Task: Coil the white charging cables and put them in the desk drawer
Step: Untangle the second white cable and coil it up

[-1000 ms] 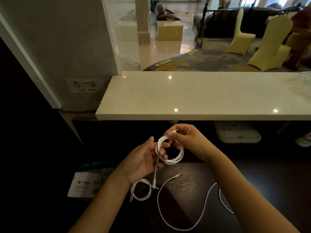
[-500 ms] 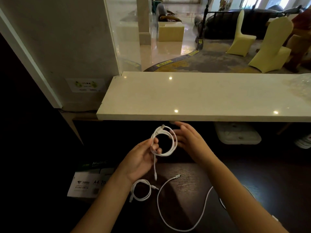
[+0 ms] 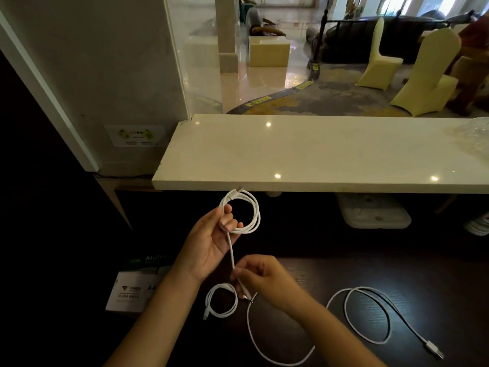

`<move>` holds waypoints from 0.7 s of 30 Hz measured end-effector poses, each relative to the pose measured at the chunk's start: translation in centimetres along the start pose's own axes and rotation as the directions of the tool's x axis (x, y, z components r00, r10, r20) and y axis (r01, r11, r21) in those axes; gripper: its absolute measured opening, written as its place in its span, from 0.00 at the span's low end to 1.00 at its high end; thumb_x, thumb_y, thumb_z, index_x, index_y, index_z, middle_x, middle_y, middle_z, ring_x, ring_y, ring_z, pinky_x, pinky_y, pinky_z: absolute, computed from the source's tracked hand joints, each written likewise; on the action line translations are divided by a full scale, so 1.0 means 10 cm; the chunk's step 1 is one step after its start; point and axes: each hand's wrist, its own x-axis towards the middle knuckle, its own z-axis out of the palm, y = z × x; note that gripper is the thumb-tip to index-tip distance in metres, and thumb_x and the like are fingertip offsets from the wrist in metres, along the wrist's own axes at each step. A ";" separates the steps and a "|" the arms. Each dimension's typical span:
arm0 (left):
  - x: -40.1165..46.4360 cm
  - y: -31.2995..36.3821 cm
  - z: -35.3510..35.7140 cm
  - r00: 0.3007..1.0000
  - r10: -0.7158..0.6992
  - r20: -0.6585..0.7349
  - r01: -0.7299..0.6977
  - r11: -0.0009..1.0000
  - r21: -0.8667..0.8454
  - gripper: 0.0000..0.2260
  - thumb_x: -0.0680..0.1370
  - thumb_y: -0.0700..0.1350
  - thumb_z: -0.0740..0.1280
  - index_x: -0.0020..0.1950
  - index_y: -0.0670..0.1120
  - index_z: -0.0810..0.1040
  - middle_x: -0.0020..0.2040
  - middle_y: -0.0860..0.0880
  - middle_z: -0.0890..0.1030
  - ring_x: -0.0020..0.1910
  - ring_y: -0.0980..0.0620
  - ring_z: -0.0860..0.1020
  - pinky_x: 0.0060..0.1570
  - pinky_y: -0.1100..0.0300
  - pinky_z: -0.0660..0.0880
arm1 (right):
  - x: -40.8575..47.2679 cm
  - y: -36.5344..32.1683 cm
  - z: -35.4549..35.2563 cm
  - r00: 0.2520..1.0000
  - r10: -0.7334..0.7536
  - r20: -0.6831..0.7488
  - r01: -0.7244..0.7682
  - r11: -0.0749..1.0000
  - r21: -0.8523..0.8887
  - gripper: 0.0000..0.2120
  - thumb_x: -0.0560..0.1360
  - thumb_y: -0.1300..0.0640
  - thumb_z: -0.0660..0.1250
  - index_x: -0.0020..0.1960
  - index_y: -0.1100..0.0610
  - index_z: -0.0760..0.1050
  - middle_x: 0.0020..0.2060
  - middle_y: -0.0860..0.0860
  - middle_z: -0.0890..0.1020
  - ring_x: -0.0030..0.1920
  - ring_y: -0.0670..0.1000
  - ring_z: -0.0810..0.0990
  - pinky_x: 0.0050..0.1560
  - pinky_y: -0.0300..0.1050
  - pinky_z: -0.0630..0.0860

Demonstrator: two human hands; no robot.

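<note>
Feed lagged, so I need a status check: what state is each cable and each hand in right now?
Held cable: coiled, tail hanging loose.
Small cable: coiled, lying on the desk.
Long cable: uncoiled, sprawled across the desk.
Left hand: raised, gripping the coil.
Right hand: fingers pinching the hanging tail.

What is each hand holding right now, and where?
Left hand holds the coiled cable by its loops; right hand pinches that cable's loose tail near the plug.
</note>
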 end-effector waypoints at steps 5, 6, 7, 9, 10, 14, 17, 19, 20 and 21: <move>-0.02 -0.02 -0.01 1.000 0.019 -0.001 -0.019 1.000 0.018 0.14 0.59 0.48 0.80 0.39 0.45 0.82 0.27 0.53 0.72 0.27 0.59 0.73 0.41 0.63 0.78 | 0.08 -0.16 -0.23 0.965 0.018 -0.260 0.017 0.991 0.129 0.09 0.79 0.60 0.58 0.53 0.56 0.76 0.44 0.51 0.81 0.45 0.47 0.80 0.52 0.45 0.74; -0.02 -0.03 -0.01 1.000 0.019 0.005 -0.019 0.999 0.039 0.14 0.60 0.49 0.80 0.39 0.45 0.82 0.27 0.53 0.72 0.27 0.59 0.73 0.41 0.64 0.78 | 0.10 -0.22 -0.28 0.950 0.039 -0.309 0.021 0.982 0.189 0.10 0.79 0.58 0.57 0.57 0.56 0.75 0.48 0.52 0.82 0.49 0.49 0.81 0.54 0.47 0.75; -0.03 -0.04 0.00 1.000 0.019 0.013 -0.020 0.998 0.067 0.14 0.60 0.50 0.79 0.40 0.45 0.82 0.27 0.53 0.72 0.27 0.59 0.73 0.40 0.64 0.77 | 0.12 -0.28 -0.32 0.941 0.053 -0.334 0.028 0.972 0.235 0.12 0.79 0.55 0.57 0.59 0.55 0.74 0.50 0.52 0.82 0.51 0.50 0.81 0.55 0.47 0.75; -0.03 -0.07 0.01 1.000 0.018 0.026 -0.021 0.990 0.139 0.14 0.61 0.52 0.78 0.40 0.45 0.81 0.27 0.53 0.72 0.28 0.59 0.72 0.38 0.65 0.76 | 0.15 -0.40 -0.39 0.933 0.051 -0.355 0.048 0.963 0.265 0.10 0.77 0.53 0.61 0.56 0.53 0.77 0.47 0.52 0.84 0.49 0.49 0.83 0.53 0.46 0.77; -0.04 -0.08 0.03 0.999 0.015 0.031 -0.020 0.985 0.170 0.15 0.62 0.53 0.77 0.40 0.45 0.81 0.27 0.53 0.72 0.28 0.58 0.72 0.37 0.66 0.75 | 0.17 -0.45 -0.41 0.930 0.033 -0.366 0.052 0.974 0.221 0.07 0.75 0.55 0.65 0.52 0.53 0.78 0.43 0.51 0.84 0.46 0.49 0.83 0.52 0.45 0.78; -0.04 -0.08 0.05 0.999 0.024 0.024 -0.027 0.991 0.131 0.13 0.63 0.51 0.76 0.40 0.45 0.81 0.28 0.53 0.72 0.29 0.58 0.73 0.38 0.65 0.76 | 0.25 -0.45 -0.46 0.970 0.132 -0.206 -0.002 0.847 0.532 0.05 0.73 0.64 0.65 0.43 0.58 0.79 0.31 0.49 0.81 0.35 0.45 0.81 0.44 0.40 0.79; -0.03 -0.10 0.12 0.998 0.058 -0.026 -0.058 0.998 -0.005 0.06 0.70 0.46 0.69 0.37 0.44 0.80 0.27 0.53 0.72 0.27 0.59 0.73 0.40 0.63 0.78 | 0.27 -0.39 -0.46 0.982 0.184 -0.033 -0.080 0.574 0.815 0.04 0.69 0.60 0.64 0.41 0.58 0.78 0.28 0.48 0.79 0.33 0.45 0.81 0.40 0.39 0.79; -0.02 -0.16 0.18 0.992 0.042 -0.115 -0.056 0.991 -0.121 0.11 0.74 0.44 0.60 0.36 0.43 0.78 0.26 0.53 0.70 0.26 0.59 0.71 0.40 0.63 0.78 | 0.29 -0.34 -0.45 0.981 0.187 -0.055 -0.065 0.579 0.813 0.05 0.70 0.60 0.63 0.39 0.57 0.78 0.27 0.48 0.78 0.35 0.47 0.81 0.40 0.39 0.78; -0.02 -0.20 0.20 0.989 0.030 -0.143 -0.053 0.986 -0.160 0.12 0.76 0.43 0.57 0.38 0.43 0.76 0.26 0.53 0.69 0.25 0.59 0.70 0.39 0.64 0.78 | 0.29 -0.32 -0.44 0.979 0.181 -0.092 -0.040 0.617 0.786 0.07 0.72 0.61 0.62 0.39 0.57 0.78 0.28 0.48 0.78 0.37 0.48 0.80 0.41 0.39 0.78; -0.02 -0.23 0.21 0.986 0.023 -0.164 -0.052 0.983 -0.175 0.13 0.78 0.43 0.54 0.40 0.43 0.75 0.26 0.53 0.69 0.25 0.59 0.69 0.40 0.64 0.77 | 0.29 -0.30 -0.44 0.976 0.170 -0.133 -0.017 0.672 0.740 0.09 0.75 0.62 0.60 0.40 0.57 0.77 0.29 0.48 0.78 0.38 0.48 0.80 0.42 0.39 0.78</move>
